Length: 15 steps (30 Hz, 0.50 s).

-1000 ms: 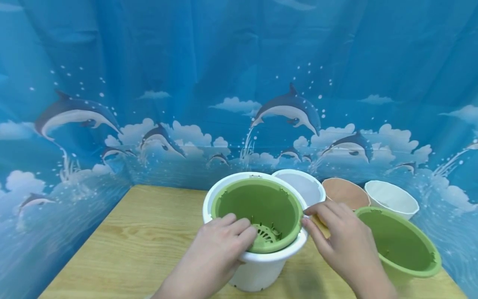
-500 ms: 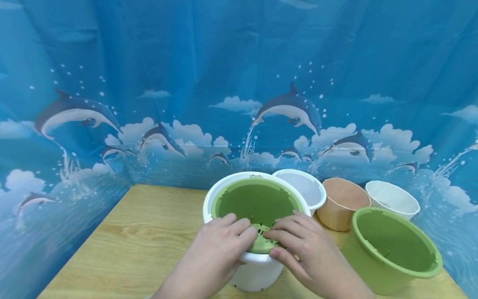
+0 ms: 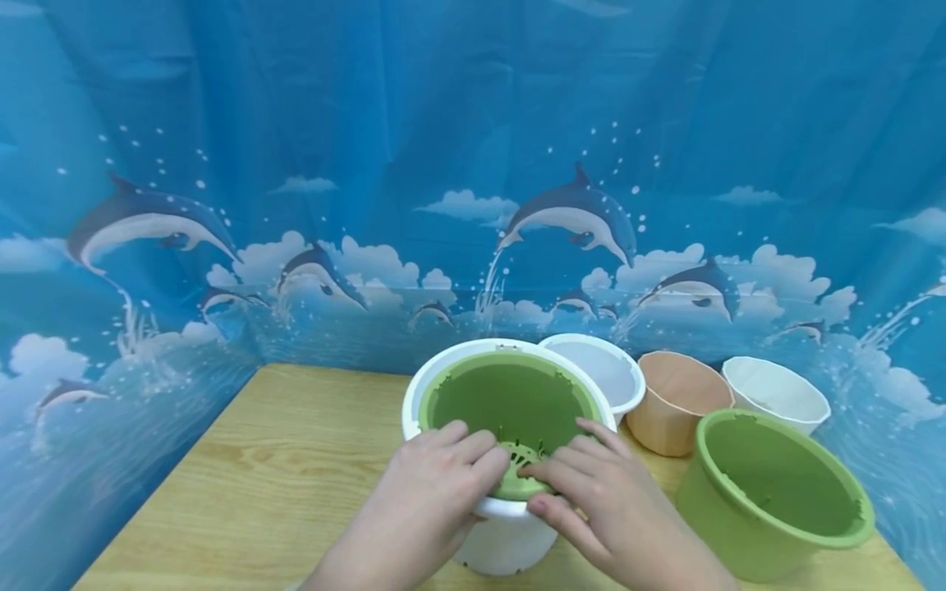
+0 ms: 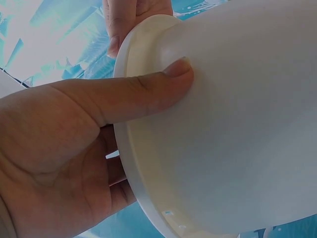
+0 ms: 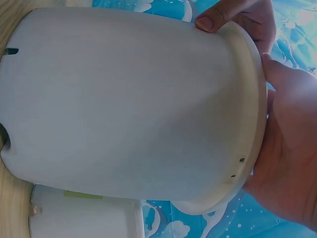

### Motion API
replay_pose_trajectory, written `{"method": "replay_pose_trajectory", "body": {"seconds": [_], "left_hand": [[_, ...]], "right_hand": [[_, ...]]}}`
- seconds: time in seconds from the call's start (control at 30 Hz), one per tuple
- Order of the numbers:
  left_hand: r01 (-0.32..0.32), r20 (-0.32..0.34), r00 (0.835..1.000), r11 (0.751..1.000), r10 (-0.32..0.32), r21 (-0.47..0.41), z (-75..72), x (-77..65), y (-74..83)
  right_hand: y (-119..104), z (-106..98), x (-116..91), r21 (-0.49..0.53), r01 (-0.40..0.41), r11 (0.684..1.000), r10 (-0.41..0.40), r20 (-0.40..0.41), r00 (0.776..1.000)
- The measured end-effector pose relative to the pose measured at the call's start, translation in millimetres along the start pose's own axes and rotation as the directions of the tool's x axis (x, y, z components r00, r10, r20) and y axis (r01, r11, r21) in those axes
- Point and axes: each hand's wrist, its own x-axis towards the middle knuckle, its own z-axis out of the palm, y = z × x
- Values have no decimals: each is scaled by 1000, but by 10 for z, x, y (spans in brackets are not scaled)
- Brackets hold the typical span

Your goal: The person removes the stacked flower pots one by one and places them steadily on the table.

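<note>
A green flowerpot point(image 3: 510, 398) with a slotted bottom sits nested in a white flowerpot point(image 3: 510, 543), its rim just inside the white one. My left hand point(image 3: 424, 497) grips the near-left rim. Its thumb presses the white outer wall point(image 4: 233, 99), and its fingers hook over into the green pot. My right hand point(image 3: 613, 497) holds the near-right rim, fingers curled over into the green pot and thumb at the white edge. In the right wrist view, the right hand's fingertips are hidden behind the white pot point(image 5: 129, 104).
Behind to the right, another white flowerpot point(image 3: 634, 398), an orange-brown pot point(image 3: 665, 428) and a faceted white pot point(image 3: 776, 392) stand in a row. A second green pot point(image 3: 739, 525) is at the right of the wooden table point(image 3: 244, 476). A dolphin-print curtain point(image 3: 369, 164) hangs behind.
My right hand has moved from the right rim to the near-right rim, close to the left hand; lately its fingers have shifted slightly. The left hand and nested pots have stayed in place.
</note>
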Motion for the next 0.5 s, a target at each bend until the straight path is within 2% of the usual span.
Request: {"method": "replay_pose_trajectory", "body": {"seconds": [0.23, 0.5], "left_hand": [[15, 38, 999, 1000, -14, -19, -17, 1, 14], [30, -4, 1000, 1000, -30, -6, -5, 1, 18]], "right_hand": [[-6, 1, -9, 22, -16, 1000, 16, 12, 1000], [-64, -15, 11, 27, -62, 998, 62, -1, 998]]}}
